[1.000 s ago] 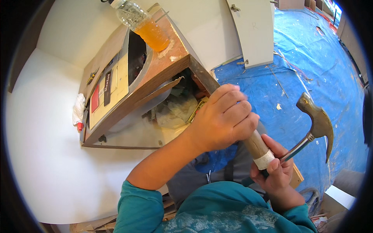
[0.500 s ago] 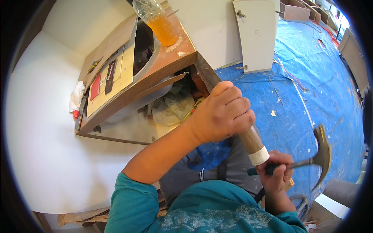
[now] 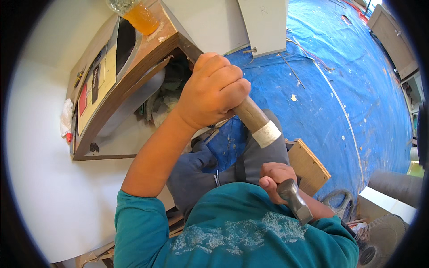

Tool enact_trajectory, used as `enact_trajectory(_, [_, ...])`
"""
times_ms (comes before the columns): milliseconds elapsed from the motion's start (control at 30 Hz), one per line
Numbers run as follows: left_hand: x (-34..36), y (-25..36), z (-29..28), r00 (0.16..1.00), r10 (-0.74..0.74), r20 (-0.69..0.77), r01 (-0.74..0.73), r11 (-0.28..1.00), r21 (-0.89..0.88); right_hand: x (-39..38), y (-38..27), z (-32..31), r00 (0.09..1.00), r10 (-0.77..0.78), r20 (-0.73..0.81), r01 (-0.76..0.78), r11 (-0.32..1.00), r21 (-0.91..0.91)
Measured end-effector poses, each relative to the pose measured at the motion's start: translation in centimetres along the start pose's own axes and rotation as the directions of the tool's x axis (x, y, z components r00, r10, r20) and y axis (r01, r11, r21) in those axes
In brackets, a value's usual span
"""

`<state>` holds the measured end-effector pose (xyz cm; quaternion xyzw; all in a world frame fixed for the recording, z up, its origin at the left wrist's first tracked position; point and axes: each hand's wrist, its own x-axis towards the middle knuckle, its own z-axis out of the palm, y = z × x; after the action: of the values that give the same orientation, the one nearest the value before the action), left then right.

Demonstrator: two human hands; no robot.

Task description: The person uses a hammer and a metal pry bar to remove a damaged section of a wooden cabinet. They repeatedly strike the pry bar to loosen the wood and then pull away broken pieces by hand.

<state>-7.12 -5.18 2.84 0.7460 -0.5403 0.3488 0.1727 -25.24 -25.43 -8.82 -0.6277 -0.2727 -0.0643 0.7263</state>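
Observation:
My left hand is wrapped in a fist round what looks like a chisel. Its thick brown handle ends in a whitish band and points down to the right. Past the fist, a dark flat strip meets the cabinet's corner; whether it is the blade, I cannot tell. Lower down, near my lap, my right hand closes on a claw hammer. The hammer's metal head tilts back toward my body, apart from the chisel, and its grip is mostly hidden.
At left stands a wooden cabinet with a bottle of orange liquid on top. A blue tarp covers the floor. A wooden box is beside my leg, and a fan stands at lower right.
The hammer has swung back from the right toward my body, away from the chisel's end. The view has shifted, so the cabinet and left hand appear farther left and higher.

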Motion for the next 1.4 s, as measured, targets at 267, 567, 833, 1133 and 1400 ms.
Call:
enact_trajectory(267, [0.2, -0.1, -0.9, 1.0, 0.008, 0.004, -0.008, 1.0, -0.028, 1.8, -0.7, 1.4, 0.917, 0.381, -0.116, -0.395, 0.905, -0.157])
enact_trajectory(567, [-0.3, 0.0, -1.3, 0.999, 0.006, -0.032, -0.008, 0.999, -0.053, 1.7, 1.5, 1.1, 0.995, -0.091, -0.034, 0.086, 0.988, -0.13])
enact_trajectory(833, [-0.4, -0.1, -1.4, 0.999, 0.012, -0.042, -0.015, 0.997, -0.07, 1.4, 1.9, 1.3, 0.998, 0.041, 0.046, -0.035, 0.991, -0.125])
enact_trajectory(1133, [-0.7, -0.2, -1.9, 1.0, 0.003, -0.002, -0.003, 0.998, -0.06, 1.2, 2.6, 2.4, 0.999, 0.037, -0.014, -0.039, 0.989, -0.143])
enact_trajectory(1400, [-0.4, -0.2, -1.7, 0.998, 0.016, -0.065, -0.022, 0.996, -0.091, 1.4, 1.8, 2.4, 0.979, 0.203, 0.007, -0.196, 0.951, -0.241])
